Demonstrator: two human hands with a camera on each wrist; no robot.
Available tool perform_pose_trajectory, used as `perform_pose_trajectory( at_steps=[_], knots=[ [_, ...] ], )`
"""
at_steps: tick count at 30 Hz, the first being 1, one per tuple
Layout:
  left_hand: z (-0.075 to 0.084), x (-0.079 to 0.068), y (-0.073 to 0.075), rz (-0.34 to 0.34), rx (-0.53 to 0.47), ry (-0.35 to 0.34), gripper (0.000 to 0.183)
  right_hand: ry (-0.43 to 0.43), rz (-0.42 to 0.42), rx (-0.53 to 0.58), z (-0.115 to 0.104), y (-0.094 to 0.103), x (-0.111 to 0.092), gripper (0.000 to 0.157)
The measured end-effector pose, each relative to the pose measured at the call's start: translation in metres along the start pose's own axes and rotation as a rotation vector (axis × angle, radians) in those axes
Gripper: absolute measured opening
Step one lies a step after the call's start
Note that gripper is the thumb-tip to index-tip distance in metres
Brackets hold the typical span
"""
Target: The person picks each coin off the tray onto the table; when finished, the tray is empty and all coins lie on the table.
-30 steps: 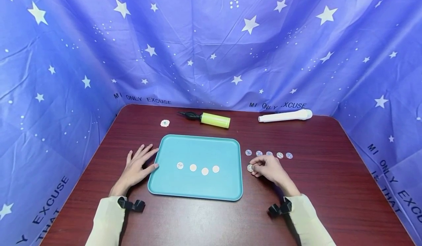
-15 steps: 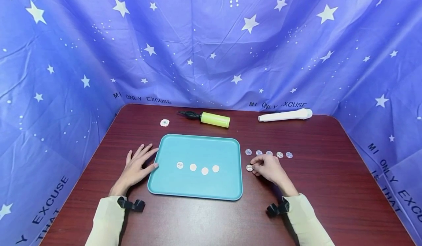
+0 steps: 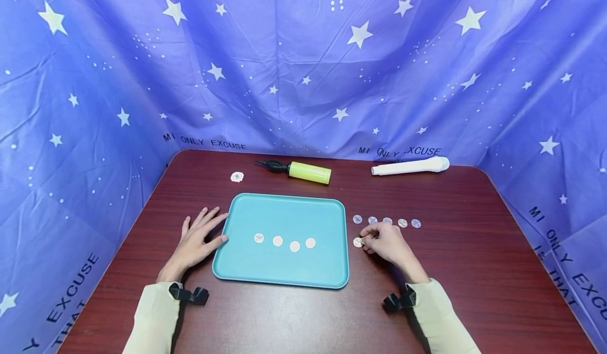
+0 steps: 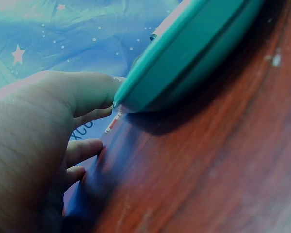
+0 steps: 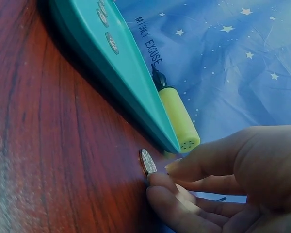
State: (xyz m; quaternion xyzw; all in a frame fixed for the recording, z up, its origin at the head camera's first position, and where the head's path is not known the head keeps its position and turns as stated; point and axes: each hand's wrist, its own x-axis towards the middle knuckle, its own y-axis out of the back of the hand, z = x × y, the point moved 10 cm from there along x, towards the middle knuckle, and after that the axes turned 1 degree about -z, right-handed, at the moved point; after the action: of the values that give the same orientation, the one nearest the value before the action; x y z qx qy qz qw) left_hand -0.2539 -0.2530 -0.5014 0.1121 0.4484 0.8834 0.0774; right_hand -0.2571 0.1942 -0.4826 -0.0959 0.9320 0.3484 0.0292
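A silvery round coin point(image 5: 147, 161) lies at the tips of my right hand point(image 3: 391, 244), just right of the tray. Thumb and forefinger of that hand pinch at the coin's near edge, and most of its face shows. My left hand point(image 3: 195, 242) is spread on the table, its thumb touching the left rim of the turquoise tray point(image 3: 284, 269). Several coins lie in a loose row inside the tray, one of them a patterned coin point(image 3: 258, 238) at the left end. Beyond the right hand stretches another row of coins point(image 3: 415, 223), partly overlapped by its knuckles.
A yellow-green hand pump point(image 3: 309, 173) with a black nozzle lies behind the tray. To its left is a small white scalloped piece point(image 3: 237, 177). A white stick-shaped object point(image 3: 410, 166) lies at the back right. Blue star-printed cloth point(image 3: 303, 53) surrounds the table.
The coin at the right fingertips has shifted very slightly left, with a little more of it showing. My left hand, the tray and the other coins stay where they were.
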Motion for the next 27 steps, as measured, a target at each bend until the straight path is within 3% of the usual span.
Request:
perform_pose_trajectory(
  at_steps=[7,14,21,27],
  knots=[
    [0.001,0.001,0.001,0.000,0.002,-0.003,0.062,0.003,0.006,0.048,-0.007,0.013,0.000,0.016],
    [-0.001,0.001,0.000,0.001,0.004,-0.001,0.062,0.085,0.017,0.021,-0.033,0.019,0.000,0.016],
    [-0.002,0.000,-0.001,-0.004,-0.004,0.005,0.062,0.144,-0.027,-0.004,-0.062,-0.001,0.004,0.017],
    [-0.001,0.001,-0.001,-0.003,-0.003,0.004,0.062,0.256,-0.080,-0.073,-0.086,-0.027,0.010,0.017]
  ],
)
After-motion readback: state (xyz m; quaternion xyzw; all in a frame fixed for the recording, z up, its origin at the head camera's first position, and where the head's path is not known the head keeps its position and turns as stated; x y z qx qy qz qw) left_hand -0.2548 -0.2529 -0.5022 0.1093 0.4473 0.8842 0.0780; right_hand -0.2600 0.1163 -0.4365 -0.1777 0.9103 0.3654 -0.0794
